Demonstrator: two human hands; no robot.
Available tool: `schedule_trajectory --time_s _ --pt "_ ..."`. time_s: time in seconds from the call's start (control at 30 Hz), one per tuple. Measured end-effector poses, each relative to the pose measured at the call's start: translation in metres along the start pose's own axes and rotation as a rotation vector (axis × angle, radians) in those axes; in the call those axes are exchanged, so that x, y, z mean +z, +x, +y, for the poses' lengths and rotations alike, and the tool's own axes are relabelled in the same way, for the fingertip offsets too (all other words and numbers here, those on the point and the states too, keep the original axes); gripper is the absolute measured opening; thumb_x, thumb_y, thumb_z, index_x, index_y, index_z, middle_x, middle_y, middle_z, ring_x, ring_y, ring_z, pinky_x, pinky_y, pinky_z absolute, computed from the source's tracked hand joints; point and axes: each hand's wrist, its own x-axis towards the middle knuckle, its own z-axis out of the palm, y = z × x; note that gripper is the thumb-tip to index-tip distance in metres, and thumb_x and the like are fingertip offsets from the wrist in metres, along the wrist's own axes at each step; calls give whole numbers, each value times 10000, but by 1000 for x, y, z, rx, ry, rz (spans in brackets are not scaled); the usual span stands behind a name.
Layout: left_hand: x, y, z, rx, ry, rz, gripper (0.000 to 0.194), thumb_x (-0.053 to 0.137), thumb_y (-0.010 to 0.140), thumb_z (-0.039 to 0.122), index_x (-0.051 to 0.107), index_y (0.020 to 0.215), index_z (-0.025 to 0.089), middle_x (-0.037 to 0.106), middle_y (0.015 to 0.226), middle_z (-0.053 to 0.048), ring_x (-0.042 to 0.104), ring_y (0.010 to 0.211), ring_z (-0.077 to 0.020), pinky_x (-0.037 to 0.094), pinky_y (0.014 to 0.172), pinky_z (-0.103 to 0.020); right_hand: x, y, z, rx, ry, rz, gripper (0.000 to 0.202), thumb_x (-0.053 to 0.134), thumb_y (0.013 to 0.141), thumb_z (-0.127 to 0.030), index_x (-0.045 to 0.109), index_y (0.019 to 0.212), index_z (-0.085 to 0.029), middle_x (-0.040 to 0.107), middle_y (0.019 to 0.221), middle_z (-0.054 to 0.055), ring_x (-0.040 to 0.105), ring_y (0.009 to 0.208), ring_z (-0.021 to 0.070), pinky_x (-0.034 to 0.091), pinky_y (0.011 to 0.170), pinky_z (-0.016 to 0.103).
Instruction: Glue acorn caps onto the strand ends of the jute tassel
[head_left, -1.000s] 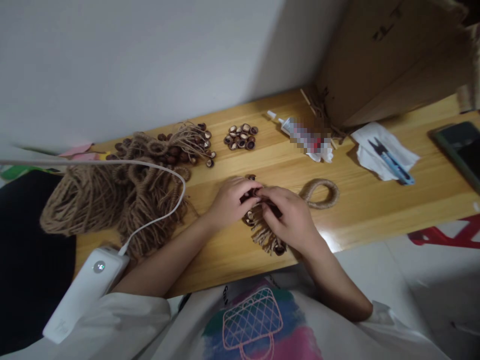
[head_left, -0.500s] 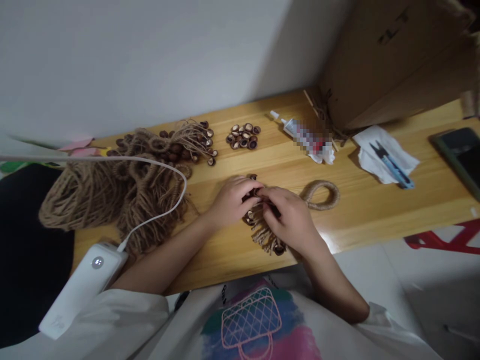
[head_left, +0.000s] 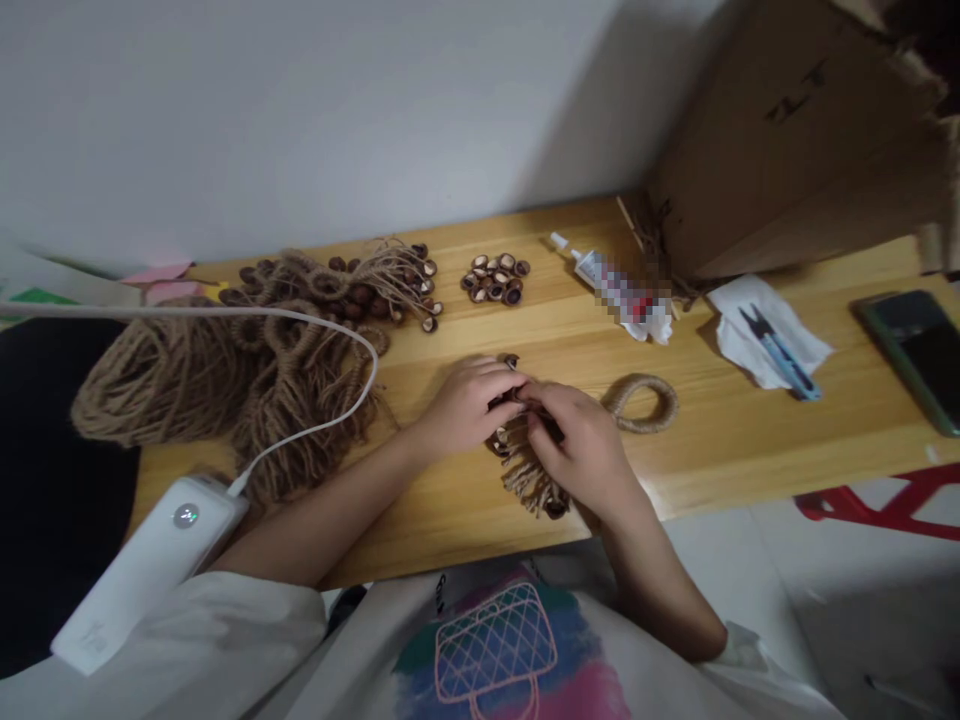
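Pale wooden table (head_left: 750, 440): left hand (head_left: 465, 405) and right hand (head_left: 581, 445) both pinch a frayed brown jute tassel (head_left: 529, 475) studded with dark shell halves, its wrapped loop (head_left: 641, 403) lying just beside.

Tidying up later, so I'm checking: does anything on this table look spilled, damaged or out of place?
Nothing spilled or broken. The glue tube lies on its side, the snips rest on a crumpled tissue, and both hands work a twine tassel.

Smooth varnished wood table (head_left: 750, 440), rough jute twine (head_left: 180, 380), crumpled paper tissue (head_left: 750, 330)
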Motion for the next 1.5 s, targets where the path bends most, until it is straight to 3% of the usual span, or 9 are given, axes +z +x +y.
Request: schedule_trajectory --time_s 1.03,1.5 --pt "2 -1 -2 40 42 -4 167 544 873 249 634 907 112 677 829 -84 584 784 -199 458 728 -331 0 1 -2 20 20 22 257 469 820 -139 596 1040 -178 688 988 78 644 881 232 513 769 364" --pt "0 0 1 -6 52 -41 146 563 857 235 630 931 129 681 855 -75 593 822 -204 460 752 -331 4 0 0 -9 -44 55 235 467 837 -158 600 1030 -161 692 975 76 643 866 230 493 757 346"
